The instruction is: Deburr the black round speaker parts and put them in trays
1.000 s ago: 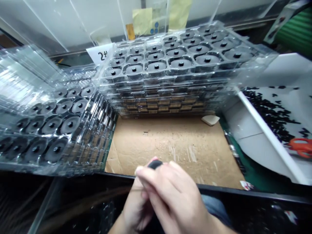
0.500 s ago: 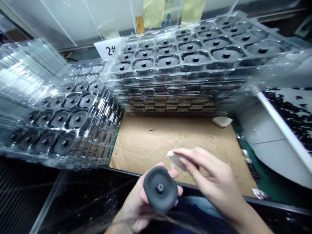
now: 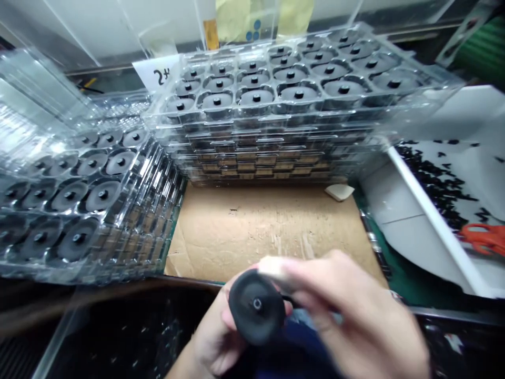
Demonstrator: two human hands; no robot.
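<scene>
My left hand (image 3: 215, 339) holds a dark rubbery disc (image 3: 250, 321) from below, its rounded-square face turned up toward me. A small post with a pale ring on top stands at the disc's middle. My right hand (image 3: 355, 305), smeared by motion, pinches a small white pad (image 3: 272, 266) that looks like a sponge wedge. The pad is at the disc's upper edge; blur hides whether they touch. Both hands are over the front edge of a cardboard sheet (image 3: 236, 231).
Clear trays of similar discs are stacked at the back (image 3: 256, 118) and at the left (image 3: 98, 210). Another white wedge (image 3: 339, 191) lies on the cardboard. On the right, a white bin (image 3: 430, 221) holds small black parts (image 3: 434, 184) and orange-handled scissors (image 3: 483, 238).
My right hand has brought the white pad left to the disc's upper edge. The disc stays in my left hand. The view has shifted right, so more of the bin shows.
</scene>
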